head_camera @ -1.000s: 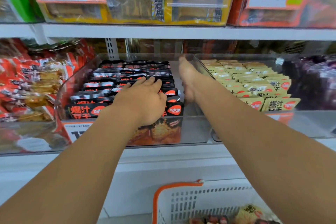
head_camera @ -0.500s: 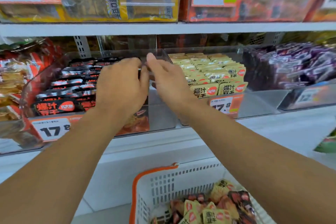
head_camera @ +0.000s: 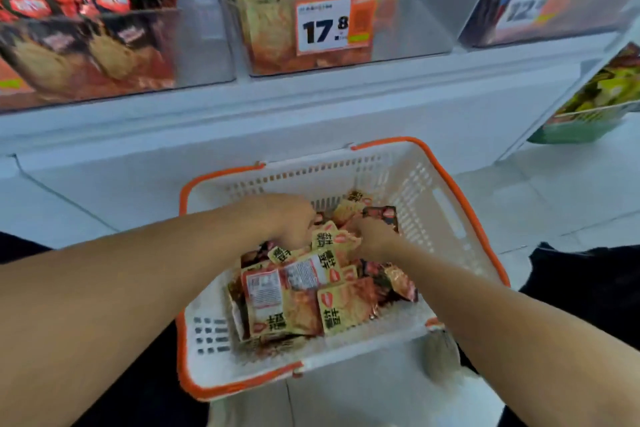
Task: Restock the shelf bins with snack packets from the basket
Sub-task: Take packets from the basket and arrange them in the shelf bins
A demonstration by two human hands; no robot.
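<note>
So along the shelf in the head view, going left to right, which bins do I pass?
Clear bin of black and red packets → clear bin of yellow packets with the 17.8 price tag → clear bin of purple packets, blurred.

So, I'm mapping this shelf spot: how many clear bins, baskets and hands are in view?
Clear bins: 3 (black-packet bin, yellow-packet bin, purple-packet bin)
Basket: 1
Hands: 2 (left hand, right hand)
Total: 6

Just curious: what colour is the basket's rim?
Orange, on a white slatted basket; the head view shows it clearly.
</note>
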